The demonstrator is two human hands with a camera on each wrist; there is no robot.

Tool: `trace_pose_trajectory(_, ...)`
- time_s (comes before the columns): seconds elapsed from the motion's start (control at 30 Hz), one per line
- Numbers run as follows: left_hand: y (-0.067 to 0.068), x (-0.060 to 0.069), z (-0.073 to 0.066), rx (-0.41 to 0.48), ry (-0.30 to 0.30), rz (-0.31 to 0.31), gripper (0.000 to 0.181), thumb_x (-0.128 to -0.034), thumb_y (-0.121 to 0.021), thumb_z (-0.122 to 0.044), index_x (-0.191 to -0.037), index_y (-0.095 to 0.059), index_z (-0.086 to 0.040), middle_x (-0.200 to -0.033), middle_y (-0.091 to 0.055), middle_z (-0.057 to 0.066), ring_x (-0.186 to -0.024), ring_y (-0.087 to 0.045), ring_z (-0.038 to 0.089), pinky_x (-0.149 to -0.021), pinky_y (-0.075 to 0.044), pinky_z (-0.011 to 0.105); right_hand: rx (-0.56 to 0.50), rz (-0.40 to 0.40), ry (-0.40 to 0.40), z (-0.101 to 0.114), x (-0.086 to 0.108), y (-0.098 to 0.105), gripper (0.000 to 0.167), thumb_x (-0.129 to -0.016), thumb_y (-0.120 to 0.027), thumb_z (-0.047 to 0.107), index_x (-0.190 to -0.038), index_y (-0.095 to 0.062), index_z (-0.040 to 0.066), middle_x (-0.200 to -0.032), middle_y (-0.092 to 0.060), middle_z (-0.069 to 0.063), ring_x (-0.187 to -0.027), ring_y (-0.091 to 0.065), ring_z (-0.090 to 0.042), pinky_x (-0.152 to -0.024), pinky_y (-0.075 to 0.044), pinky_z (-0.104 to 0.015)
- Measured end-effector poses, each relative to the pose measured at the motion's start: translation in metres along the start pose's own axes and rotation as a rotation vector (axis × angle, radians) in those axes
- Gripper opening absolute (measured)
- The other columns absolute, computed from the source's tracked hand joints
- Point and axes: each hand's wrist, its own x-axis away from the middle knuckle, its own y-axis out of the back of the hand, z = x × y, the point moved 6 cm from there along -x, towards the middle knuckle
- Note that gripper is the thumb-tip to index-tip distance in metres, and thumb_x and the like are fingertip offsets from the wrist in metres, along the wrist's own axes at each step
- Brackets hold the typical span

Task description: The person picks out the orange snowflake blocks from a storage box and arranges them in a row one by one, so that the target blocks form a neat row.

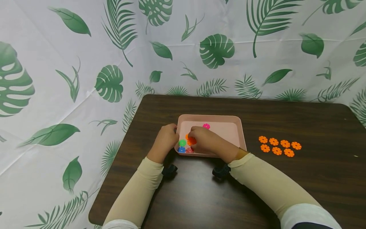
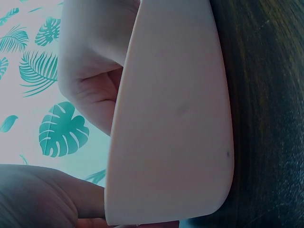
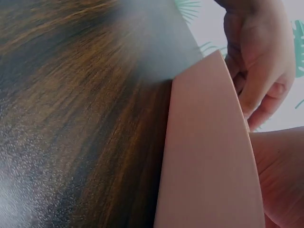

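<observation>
A pink rectangular tray [image 1: 213, 118] lies on the table, with small flower-shaped plastic discs inside. My left hand [image 1: 166, 137] grips the tray's left wall; in the left wrist view, the left hand [image 2: 45, 197] meets the tray's end. My right hand [image 1: 204, 139] reaches over the front wall, its fingertips pinching an orange flower disc [image 1: 191, 141] in the tray's left part. A green disc [image 1: 182, 142], a blue disc [image 1: 181, 149] and a red disc [image 1: 189, 150] lie near the front left corner. Farther back lies a pink disc [image 1: 206, 126]. Both wrist views mostly show the tray's outer wall [image 2: 171, 114].
Right of the tray, several orange flower discs [image 1: 277, 150] lie in two rows on the dark wooden table [image 1: 320, 178]. A white leaf-patterned cloth [image 1: 177, 28] hangs behind the table and along its left side.
</observation>
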Motion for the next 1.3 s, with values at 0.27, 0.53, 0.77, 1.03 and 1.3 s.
trace_pose_trajectory(0.27,0.0012,0.0016,-0.0013,-0.01,-0.002,-0.001,0.04,-0.0986,-0.062,-0.015,-0.137,-0.064,-0.004,-0.123,-0.069,0.014,-0.089,-0.065,0.026,-0.076,-0.06,0.037,0.011,0.002,0.01,0.0001,-0.0015,-0.0022,0.029,-0.084,-0.082,0.023,-0.11,-0.076,0.012,-0.102,-0.057,0.0,-0.085,-0.055,-0.017,-0.078,-0.053,-0.029)
trace_pose_trajectory(0.53,-0.0001,0.0008,-0.0002,-0.006,0.002,-0.003,0.04,-0.0989,-0.063,-0.016,-0.137,-0.063,-0.005,-0.121,-0.069,0.013,-0.087,-0.065,0.026,-0.071,-0.059,0.034,-0.004,0.018,-0.016,-0.0009,-0.0038,-0.0037,0.032,-0.083,-0.084,0.024,-0.11,-0.074,0.012,-0.103,-0.057,-0.001,-0.087,-0.056,-0.018,-0.082,-0.054,-0.03)
trace_pose_trajectory(0.77,-0.0004,-0.0003,0.0,-0.02,-0.004,-0.012,0.04,-0.0992,-0.063,-0.017,-0.137,-0.063,-0.004,-0.124,-0.069,0.014,-0.091,-0.064,0.027,-0.081,-0.06,0.04,-0.001,0.012,-0.005,-0.0015,-0.0053,-0.0049,0.033,-0.081,-0.084,0.023,-0.109,-0.072,0.01,-0.101,-0.056,-0.002,-0.086,-0.055,-0.019,-0.079,-0.052,-0.03)
trace_pose_trajectory(1.03,-0.001,-0.0013,0.0004,-0.017,-0.01,-0.015,0.04,-0.0988,-0.063,-0.016,-0.137,-0.064,-0.004,-0.122,-0.069,0.014,-0.089,-0.064,0.027,-0.077,-0.059,0.038,-0.008,-0.001,-0.016,-0.0034,-0.0047,-0.0043,0.038,-0.081,-0.084,0.024,-0.113,-0.07,0.01,-0.103,-0.057,-0.001,-0.089,-0.055,-0.018,-0.082,-0.053,-0.03)
trace_pose_trajectory(1.3,-0.0011,-0.0013,0.0007,-0.015,-0.014,-0.017,0.039,-0.0985,-0.062,-0.016,-0.136,-0.064,-0.004,-0.123,-0.069,0.014,-0.091,-0.064,0.027,-0.081,-0.059,0.04,-0.007,-0.023,-0.028,-0.0029,-0.001,0.0003,0.038,-0.079,-0.084,0.023,-0.112,-0.07,0.01,-0.101,-0.058,-0.001,-0.087,-0.055,-0.019,-0.079,-0.053,-0.031)
